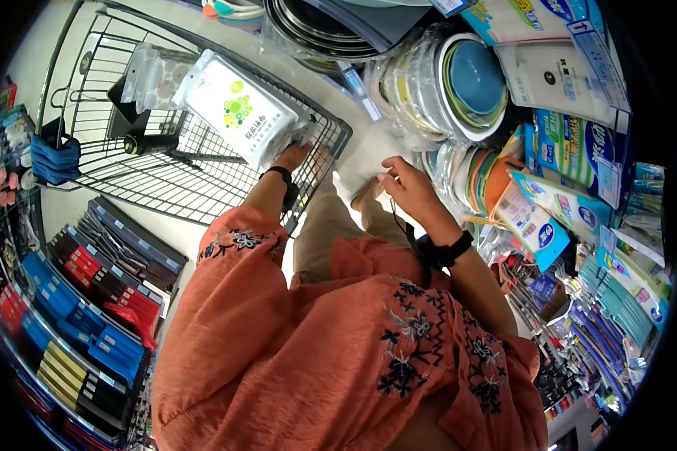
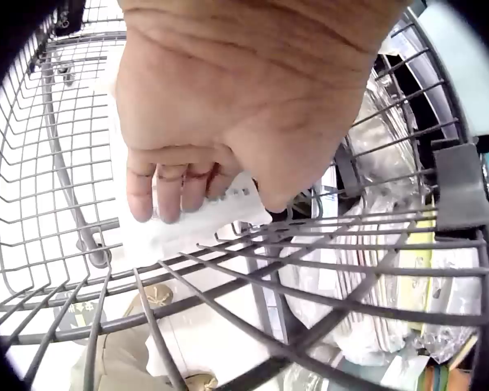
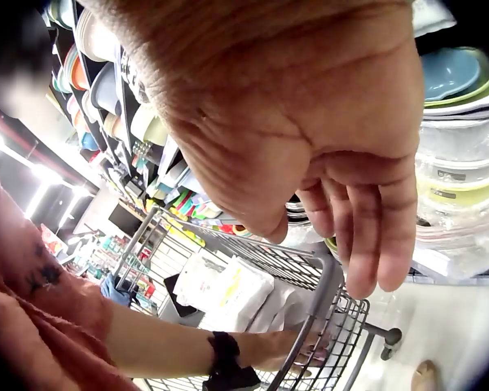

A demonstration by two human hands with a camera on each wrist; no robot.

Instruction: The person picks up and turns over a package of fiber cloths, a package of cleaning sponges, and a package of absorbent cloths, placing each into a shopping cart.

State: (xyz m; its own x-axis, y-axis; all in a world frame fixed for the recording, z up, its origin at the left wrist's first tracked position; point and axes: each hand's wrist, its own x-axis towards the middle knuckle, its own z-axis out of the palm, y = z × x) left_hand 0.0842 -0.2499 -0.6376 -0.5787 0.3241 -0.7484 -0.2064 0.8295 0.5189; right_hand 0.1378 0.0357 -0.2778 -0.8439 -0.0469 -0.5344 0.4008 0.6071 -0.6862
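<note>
My left hand (image 1: 292, 155) reaches into the wire shopping cart (image 1: 203, 192), at the near end of a white plastic pack (image 1: 233, 109) printed with green dots. In the left wrist view the fingers (image 2: 171, 191) lie against the pack (image 2: 167, 240), and nothing shows in the visible palm. A grey dotted pack (image 1: 154, 79) lies beside it. Outside the cart, my right hand (image 1: 410, 189) hangs in the air with relaxed fingers and holds nothing. Bowl stacks stand beyond it.
Wrapped bowls (image 1: 474, 83) and packaged cloths (image 1: 553, 79) fill the right-hand shelves. A dark cylinder (image 1: 150, 144) lies in the cart, and a blue folded item (image 1: 55, 159) hangs at its left end. Boxed goods (image 1: 90, 323) line the left shelf.
</note>
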